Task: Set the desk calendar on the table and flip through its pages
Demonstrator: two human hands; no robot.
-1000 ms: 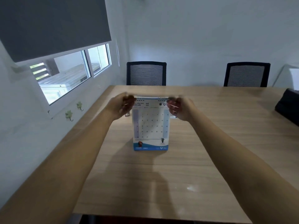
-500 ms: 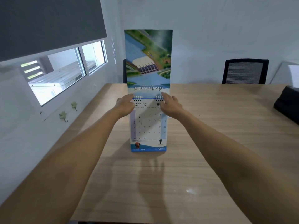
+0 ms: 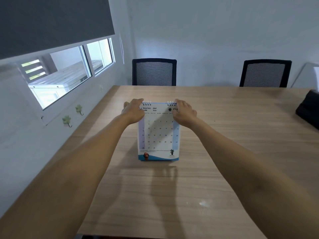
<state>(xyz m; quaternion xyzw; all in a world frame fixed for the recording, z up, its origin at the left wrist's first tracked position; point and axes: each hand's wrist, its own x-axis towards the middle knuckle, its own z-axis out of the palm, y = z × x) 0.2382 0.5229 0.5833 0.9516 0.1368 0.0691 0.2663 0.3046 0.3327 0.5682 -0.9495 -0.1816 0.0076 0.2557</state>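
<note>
A spiral-bound desk calendar (image 3: 159,135) stands upright on the wooden table (image 3: 224,152), its white June page with a date grid facing me. My left hand (image 3: 133,112) grips the calendar's top left corner by the wire rings. On the top right corner rests my right hand (image 3: 183,113), fingers curled over the upper edge. The fingertips behind the calendar are hidden, and no page is raised.
Two black mesh chairs (image 3: 154,72) (image 3: 265,73) stand at the table's far edge. A dark bag (image 3: 308,111) lies at the right edge. A window (image 3: 65,73) with a grey blind fills the left wall, with small green hooks (image 3: 67,120) below it.
A page with a picture on its back stood straight up half a second ago; it has gone over the rings to the back. Both hands stay at the top corners.
</note>
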